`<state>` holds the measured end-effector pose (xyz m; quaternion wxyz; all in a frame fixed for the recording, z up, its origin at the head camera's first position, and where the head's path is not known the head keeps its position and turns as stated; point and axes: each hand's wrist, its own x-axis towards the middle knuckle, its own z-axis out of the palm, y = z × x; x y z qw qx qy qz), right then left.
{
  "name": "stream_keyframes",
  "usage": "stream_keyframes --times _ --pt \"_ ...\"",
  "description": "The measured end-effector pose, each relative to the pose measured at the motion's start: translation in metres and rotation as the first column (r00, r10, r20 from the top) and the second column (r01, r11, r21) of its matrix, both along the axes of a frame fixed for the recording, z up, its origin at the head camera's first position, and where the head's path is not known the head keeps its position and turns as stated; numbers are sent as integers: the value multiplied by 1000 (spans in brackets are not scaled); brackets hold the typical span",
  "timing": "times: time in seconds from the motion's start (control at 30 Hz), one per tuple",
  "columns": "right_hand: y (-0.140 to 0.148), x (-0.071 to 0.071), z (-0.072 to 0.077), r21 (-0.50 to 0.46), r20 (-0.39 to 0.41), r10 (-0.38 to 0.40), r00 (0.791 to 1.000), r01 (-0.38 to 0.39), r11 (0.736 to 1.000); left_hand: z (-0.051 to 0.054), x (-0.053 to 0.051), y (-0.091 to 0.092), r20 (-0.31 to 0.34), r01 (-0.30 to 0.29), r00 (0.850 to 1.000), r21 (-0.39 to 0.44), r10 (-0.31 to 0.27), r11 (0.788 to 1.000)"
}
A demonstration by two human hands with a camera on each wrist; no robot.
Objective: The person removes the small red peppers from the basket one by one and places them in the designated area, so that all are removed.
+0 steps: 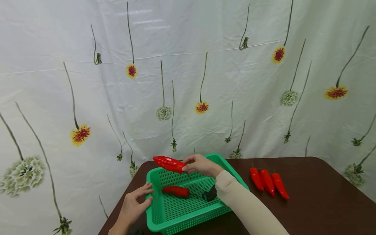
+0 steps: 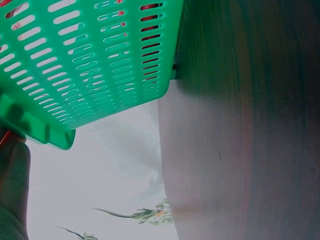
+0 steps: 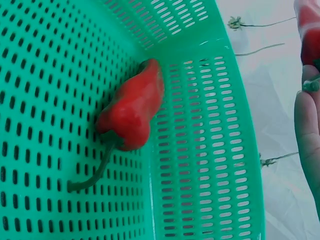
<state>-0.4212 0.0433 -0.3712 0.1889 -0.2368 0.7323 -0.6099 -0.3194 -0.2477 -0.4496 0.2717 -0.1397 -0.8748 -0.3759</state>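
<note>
Right hand (image 1: 199,164) pinches a pepper (image 1: 168,164) above the basket (image 1: 194,218), seemingly mid-transfer; left hand (image 1: 132,205), fingers parted, lies at its rim (image 1: 149,212). Next likely calls for a gentle set-down.

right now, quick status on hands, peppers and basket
Right hand holding red pepper up, near far side of green basket; left hand at basket's left rim; second pepper inside; nothing visibly blocking.

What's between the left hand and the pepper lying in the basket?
The rim and side wall of the green basket, as the head view shows.
</note>
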Motion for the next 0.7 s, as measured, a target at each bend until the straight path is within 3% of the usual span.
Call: stream_keyframes --times 0.43,0.7 --pt "0 9 16 -35 17 -23 1000 24 999 0 0 -1 46 6 999 8 -6 1000" --pt "3 15 18 -58 22 -28 999 29 998 -1 0 -1 27 3 1000 4 -3 1000"
